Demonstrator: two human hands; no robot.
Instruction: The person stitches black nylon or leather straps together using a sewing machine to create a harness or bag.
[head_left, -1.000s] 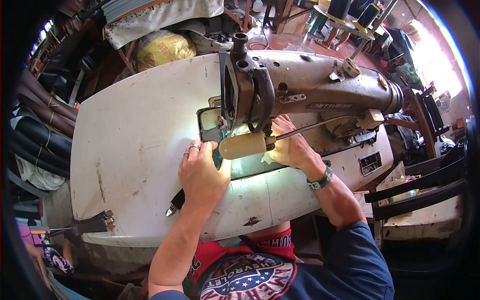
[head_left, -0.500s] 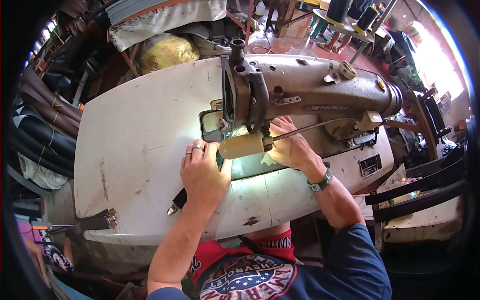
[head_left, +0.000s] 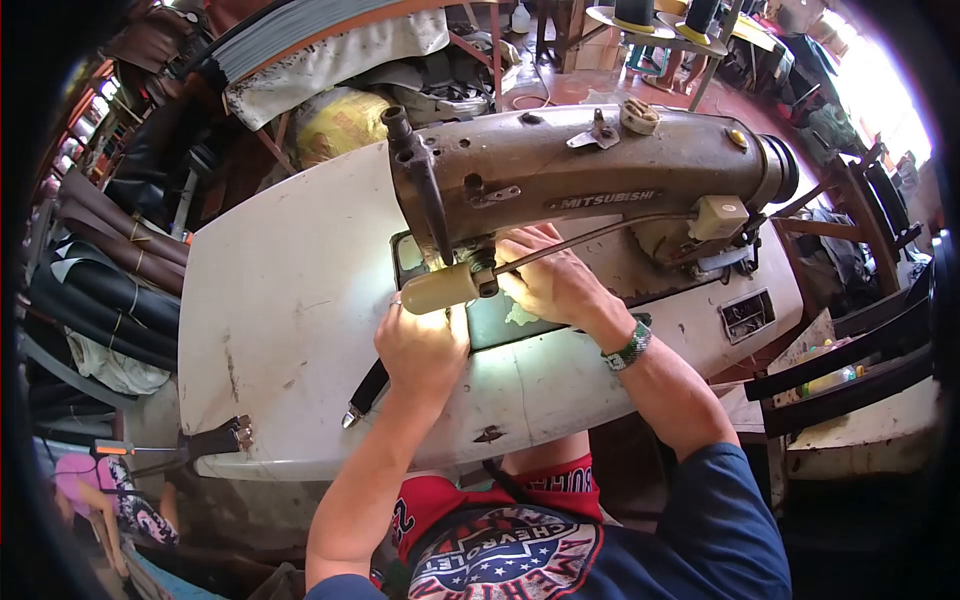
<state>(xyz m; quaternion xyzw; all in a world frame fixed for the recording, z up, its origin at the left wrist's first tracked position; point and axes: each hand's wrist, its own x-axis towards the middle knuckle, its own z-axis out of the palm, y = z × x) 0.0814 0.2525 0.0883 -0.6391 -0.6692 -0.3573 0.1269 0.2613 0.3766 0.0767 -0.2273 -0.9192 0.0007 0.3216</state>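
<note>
A brown Mitsubishi sewing machine [head_left: 600, 170] stands on a white worktable [head_left: 270, 300]. A pale lamp [head_left: 438, 289] lights the area below its needle end. My left hand [head_left: 422, 345] is closed just below the lamp; whatever its fingers hold is hidden. A black strap [head_left: 369, 386] with a metal clip end lies beside my left wrist and runs up toward that hand. Under the machine's arm, my right hand [head_left: 555, 285] lies on the dark machine bed [head_left: 490, 328], its fingertips partly hidden behind the machine. The needle area is covered from view.
Rolls of dark material [head_left: 110, 310] stand at the left. Dark clamps [head_left: 215, 440] sit at the table's left front corner. Thread spools [head_left: 635, 14] are on a rack at the back. A person in pink [head_left: 85, 480] is at the lower left, and black bars [head_left: 850, 395] stand at the right.
The view has shifted, with the machine now turned more side-on. My left hand has curled more, its fingers now bent near the lamp. My right hand stays under the machine's arm.
</note>
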